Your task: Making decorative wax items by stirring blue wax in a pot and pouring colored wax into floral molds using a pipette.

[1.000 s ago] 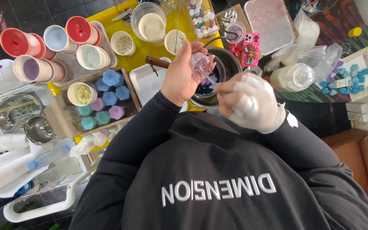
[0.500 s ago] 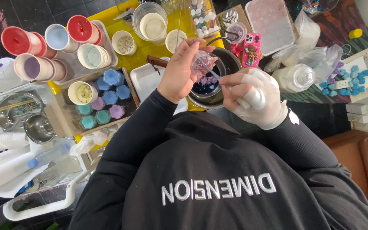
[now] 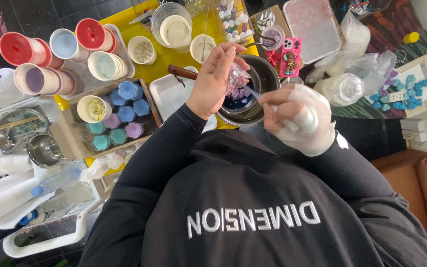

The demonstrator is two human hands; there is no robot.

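Your left hand (image 3: 212, 81) pinches a small crinkled clear bag (image 3: 236, 80) of pinkish bits, fingers closed on it, held right over the dark metal bowl (image 3: 265, 74) with blue liquid in it. Your right hand (image 3: 300, 118), in a white glove, is clenched around what looks like a thin stick (image 3: 254, 92), its tip reaching under the bag; the view is too small to be sure. Left of the bowl sits a white tray (image 3: 166, 94), and further left a box of coloured moulds (image 3: 119, 116) on the yellow table (image 3: 144, 32).
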